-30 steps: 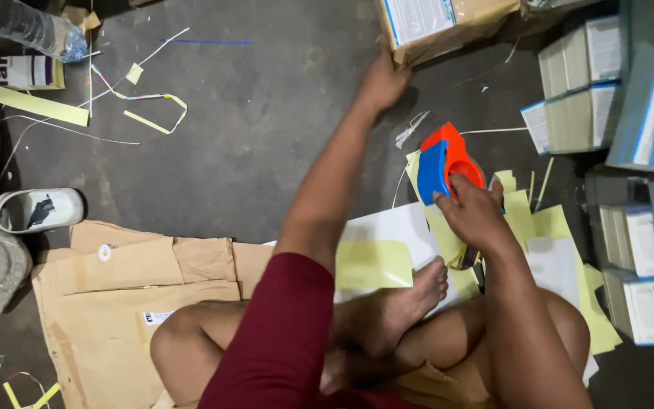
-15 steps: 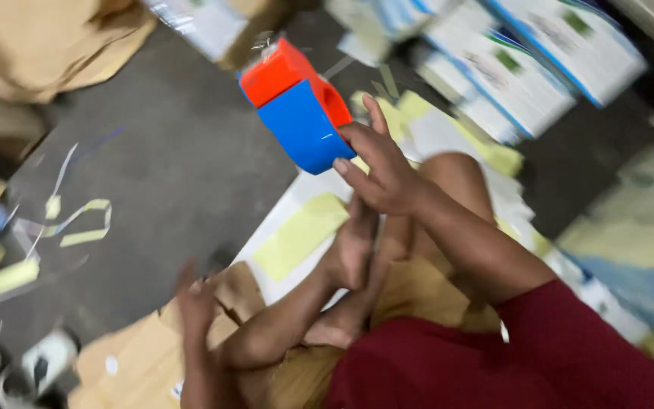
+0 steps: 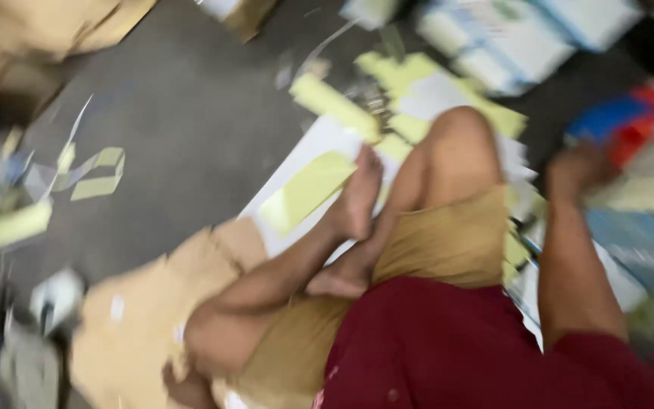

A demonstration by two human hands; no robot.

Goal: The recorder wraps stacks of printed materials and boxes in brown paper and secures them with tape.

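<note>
Blue-and-red plastic tape dispenser (image 3: 621, 125) sits at the far right, blurred, with the right hand (image 3: 578, 168) against it; whether the fingers grip it cannot be told. Low at the bottom edge, the left hand (image 3: 188, 388) rests on flattened brown cardboard (image 3: 126, 322), its fingers unclear. Yellow paper strips (image 3: 306, 191) lie by the bare foot (image 3: 357, 198).

The person wears a dark red short-sleeved shirt (image 3: 448, 348) and mustard-tan shorts (image 3: 433, 242). Arms, legs and feet are bare, with no shoes or socks. The right hand (image 3: 577, 170) is bare but blurred, and no rings, watch or bands can be made out.
</note>
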